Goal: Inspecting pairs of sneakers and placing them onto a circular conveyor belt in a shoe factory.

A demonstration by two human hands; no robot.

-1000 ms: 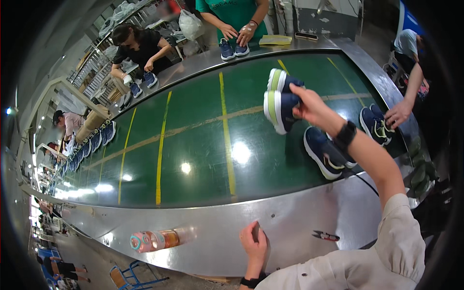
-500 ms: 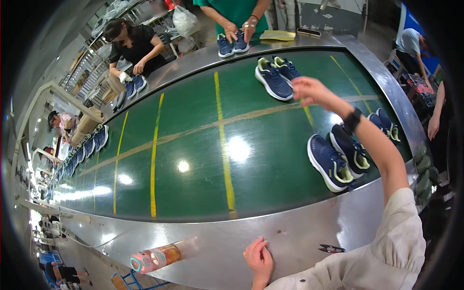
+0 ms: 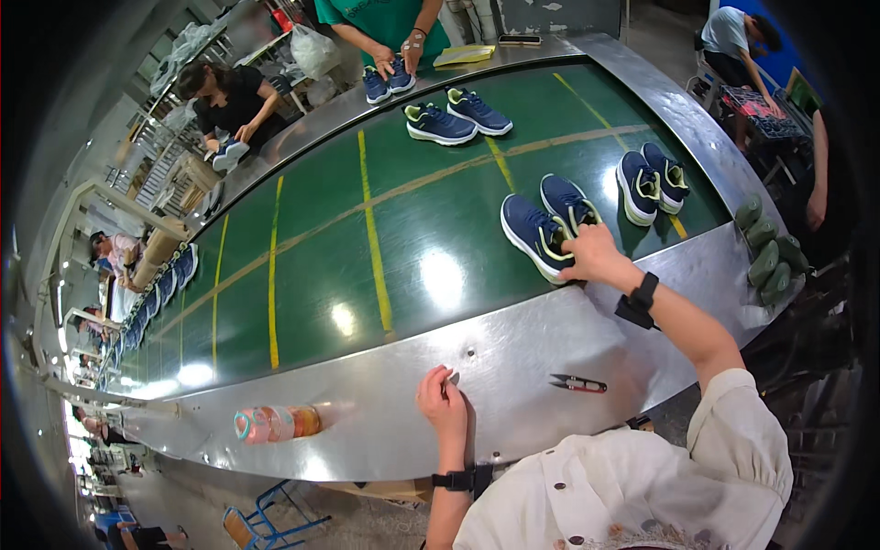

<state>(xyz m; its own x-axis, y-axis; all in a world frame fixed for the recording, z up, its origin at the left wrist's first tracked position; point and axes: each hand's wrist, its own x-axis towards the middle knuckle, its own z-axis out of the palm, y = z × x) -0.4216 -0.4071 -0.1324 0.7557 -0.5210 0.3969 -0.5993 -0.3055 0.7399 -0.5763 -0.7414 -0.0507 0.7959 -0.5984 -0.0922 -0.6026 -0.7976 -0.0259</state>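
Note:
My right hand (image 3: 594, 255) is closed on the heel ends of a pair of navy sneakers (image 3: 532, 226) with white soles and pale lime linings. The pair stands upright at the near edge of the green belt (image 3: 412, 247), toes pointing away. My left hand (image 3: 442, 403) is over the steel ledge, fingers loosely curled and apart, with no held thing visible. Right of my gripped pair stand two more navy sneakers (image 3: 649, 186). Farther across the belt is another navy pair (image 3: 456, 119), toes to the right.
Thread snips (image 3: 579, 383) and a pink-capped bottle (image 3: 275, 423) lie on the steel ledge (image 3: 513, 367). Dark green rounded pieces (image 3: 768, 247) are heaped at the right corner. Opposite, a co-worker in green (image 3: 390, 37) handles sneakers; another in black (image 3: 234, 110) holds a shoe.
My right hand has come back from the far sneakers and taken hold of the near pair's heels. The far pair now lies turned, toes rightward. The whole view has shifted.

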